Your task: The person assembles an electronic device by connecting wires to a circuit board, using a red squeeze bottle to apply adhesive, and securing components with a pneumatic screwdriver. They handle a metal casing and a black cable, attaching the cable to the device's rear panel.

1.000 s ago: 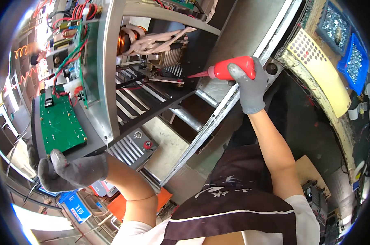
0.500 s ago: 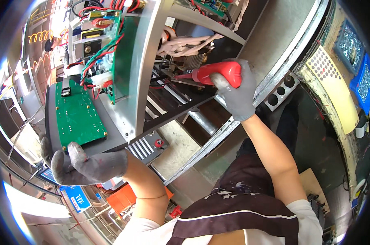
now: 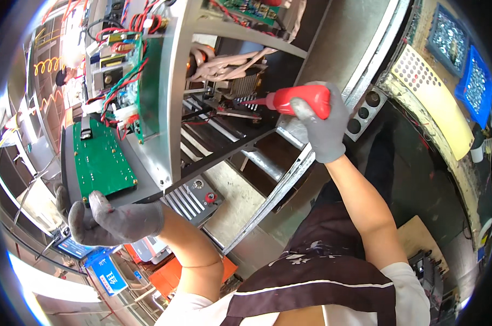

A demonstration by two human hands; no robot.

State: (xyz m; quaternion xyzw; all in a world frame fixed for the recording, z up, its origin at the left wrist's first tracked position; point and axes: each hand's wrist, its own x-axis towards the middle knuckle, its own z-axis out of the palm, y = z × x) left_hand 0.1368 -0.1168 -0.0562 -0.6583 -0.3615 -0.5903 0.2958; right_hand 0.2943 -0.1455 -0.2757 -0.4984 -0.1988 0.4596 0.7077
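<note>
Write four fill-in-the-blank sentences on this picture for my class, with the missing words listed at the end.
1. The right hand holds a ____ bottle.
2. The bottle's nozzle points toward the picture's ____ side.
3. The circuit board nearest the left hand is coloured ____.
4. The yellow dotted sheet lies on the picture's ____ side.

Missing words: red; left; green; right.

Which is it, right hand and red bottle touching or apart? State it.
Touching. The head view shows the gloved right hand wrapped around the red bottle, its thumb against the side.
</note>
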